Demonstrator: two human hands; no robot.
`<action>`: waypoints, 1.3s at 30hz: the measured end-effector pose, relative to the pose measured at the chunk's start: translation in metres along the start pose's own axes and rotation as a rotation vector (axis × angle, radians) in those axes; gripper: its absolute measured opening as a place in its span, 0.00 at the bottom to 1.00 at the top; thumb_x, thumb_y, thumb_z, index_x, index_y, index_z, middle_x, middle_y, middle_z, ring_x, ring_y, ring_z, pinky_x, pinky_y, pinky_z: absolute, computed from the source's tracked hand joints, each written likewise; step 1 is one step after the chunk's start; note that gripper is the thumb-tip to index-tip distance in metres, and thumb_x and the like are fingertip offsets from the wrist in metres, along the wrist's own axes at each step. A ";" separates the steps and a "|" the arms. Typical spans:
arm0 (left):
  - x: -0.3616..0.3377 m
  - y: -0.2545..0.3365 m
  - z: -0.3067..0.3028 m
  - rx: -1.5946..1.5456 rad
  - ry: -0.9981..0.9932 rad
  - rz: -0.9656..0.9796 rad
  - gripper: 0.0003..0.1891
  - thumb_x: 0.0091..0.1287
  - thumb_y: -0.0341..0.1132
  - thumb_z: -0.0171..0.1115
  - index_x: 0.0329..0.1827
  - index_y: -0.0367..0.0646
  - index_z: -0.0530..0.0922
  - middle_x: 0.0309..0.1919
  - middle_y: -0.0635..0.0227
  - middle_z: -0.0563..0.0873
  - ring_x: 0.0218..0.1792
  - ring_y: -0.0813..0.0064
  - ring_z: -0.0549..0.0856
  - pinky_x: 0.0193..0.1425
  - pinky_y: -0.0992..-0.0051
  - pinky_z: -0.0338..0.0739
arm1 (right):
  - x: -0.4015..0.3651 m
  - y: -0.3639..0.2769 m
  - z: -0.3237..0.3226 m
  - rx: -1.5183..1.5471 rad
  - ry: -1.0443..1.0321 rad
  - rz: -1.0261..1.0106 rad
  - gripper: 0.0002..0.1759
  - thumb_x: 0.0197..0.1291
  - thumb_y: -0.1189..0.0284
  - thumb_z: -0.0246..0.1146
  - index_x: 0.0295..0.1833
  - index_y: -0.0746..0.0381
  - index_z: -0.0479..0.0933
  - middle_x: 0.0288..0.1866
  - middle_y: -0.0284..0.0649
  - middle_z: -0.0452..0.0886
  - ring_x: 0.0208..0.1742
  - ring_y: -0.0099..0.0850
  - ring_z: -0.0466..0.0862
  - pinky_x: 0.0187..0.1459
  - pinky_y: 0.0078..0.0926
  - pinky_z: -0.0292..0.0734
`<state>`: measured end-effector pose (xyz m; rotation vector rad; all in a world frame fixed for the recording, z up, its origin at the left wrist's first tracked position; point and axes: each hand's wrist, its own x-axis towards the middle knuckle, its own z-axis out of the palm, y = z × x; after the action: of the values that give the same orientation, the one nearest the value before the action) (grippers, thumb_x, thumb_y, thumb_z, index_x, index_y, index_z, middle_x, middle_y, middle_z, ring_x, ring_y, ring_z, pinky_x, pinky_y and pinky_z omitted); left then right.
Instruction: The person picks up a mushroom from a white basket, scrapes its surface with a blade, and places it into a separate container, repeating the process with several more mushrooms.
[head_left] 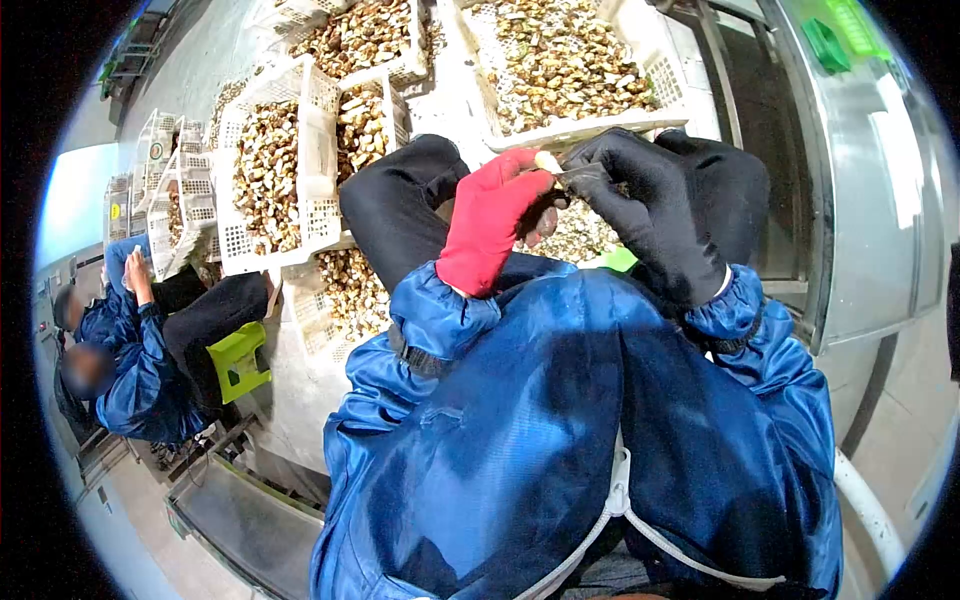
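My left hand (490, 215), in a red glove, is closed on a mushroom whose pale stem (547, 162) sticks out between the fingertips. My right hand (645, 200), in a black glove, is closed right beside that stem. A thin, dark sliver shows at its fingertips, too small to name. Both hands meet above my lap, between my black-trousered knees. Below them lies a heap of pale cut pieces (578, 232). Just beyond the hands stands a white crate (590, 130) filled with brown and pale mushrooms (570, 70).
More white crates (318, 130) of mushrooms stand at the left. A metal-framed table (880, 180) with green baskets (825, 45) is at the right. At far left, people in blue (150, 370) sit by stacked crates, near a lime-green stool (240, 362).
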<state>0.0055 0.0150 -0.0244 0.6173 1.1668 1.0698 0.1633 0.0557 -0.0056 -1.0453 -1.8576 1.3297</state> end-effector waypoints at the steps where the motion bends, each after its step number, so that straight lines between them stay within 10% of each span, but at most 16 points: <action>1: 0.002 -0.001 -0.003 -0.020 -0.015 0.001 0.08 0.62 0.33 0.54 0.38 0.37 0.75 0.20 0.69 0.79 0.14 0.83 0.73 0.15 0.84 0.63 | 0.000 0.002 0.001 0.157 0.023 0.021 0.07 0.56 0.73 0.59 0.34 0.68 0.73 0.33 0.36 0.76 0.36 0.22 0.75 0.40 0.20 0.70; 12: 0.001 0.006 -0.011 0.168 0.063 0.006 0.11 0.59 0.32 0.60 0.43 0.37 0.79 0.23 0.70 0.81 0.16 0.86 0.75 0.17 0.86 0.65 | 0.004 -0.013 -0.013 -0.016 -0.037 -0.179 0.07 0.55 0.75 0.59 0.29 0.67 0.71 0.43 0.42 0.77 0.49 0.30 0.76 0.50 0.25 0.71; 23: -0.005 0.010 -0.002 0.104 0.029 0.001 0.19 0.62 0.31 0.56 0.56 0.37 0.72 0.18 0.72 0.76 0.15 0.87 0.70 0.17 0.85 0.61 | 0.002 -0.003 -0.006 0.012 0.019 -0.026 0.08 0.57 0.73 0.57 0.39 0.67 0.74 0.32 0.37 0.75 0.36 0.22 0.73 0.39 0.21 0.70; 37: -0.002 0.004 0.000 0.304 0.102 0.201 0.17 0.53 0.27 0.65 0.48 0.37 0.78 0.24 0.74 0.80 0.22 0.89 0.74 0.25 0.88 0.67 | 0.009 0.013 -0.007 -0.039 0.049 -0.239 0.06 0.54 0.75 0.60 0.34 0.68 0.75 0.39 0.40 0.78 0.42 0.27 0.78 0.46 0.23 0.72; 39: -0.004 0.005 -0.001 0.285 0.079 0.162 0.17 0.52 0.26 0.66 0.47 0.37 0.78 0.25 0.73 0.80 0.23 0.89 0.74 0.26 0.87 0.68 | 0.005 0.004 -0.008 0.132 0.062 -0.028 0.06 0.53 0.75 0.60 0.34 0.67 0.75 0.38 0.38 0.79 0.41 0.25 0.78 0.45 0.22 0.72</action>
<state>0.0027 0.0134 -0.0190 0.9109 1.3691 1.0798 0.1682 0.0645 -0.0072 -0.9775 -1.7084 1.3679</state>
